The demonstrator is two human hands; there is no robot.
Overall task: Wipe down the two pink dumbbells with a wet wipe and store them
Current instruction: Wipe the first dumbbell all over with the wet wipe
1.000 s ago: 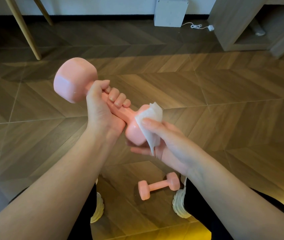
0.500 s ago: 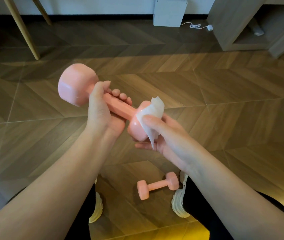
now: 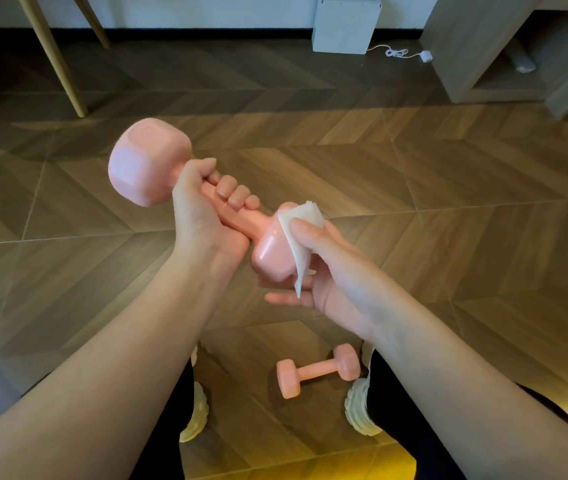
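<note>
My left hand grips the handle of a pink dumbbell, held up in front of me with one head at the upper left and the other toward my right hand. My right hand cups that nearer head and pinches a white wet wipe against it with the thumb. A second pink dumbbell lies on the wooden floor between my feet.
My two light shoes stand on the herringbone floor on either side of the lying dumbbell. Far off are slanted wooden legs, a white box with a cable, and a low wooden shelf unit.
The held dumbbell has turned slightly in my left hand, and my right hand has shifted the wipe over the nearer head. The floor dumbbell has not moved.
</note>
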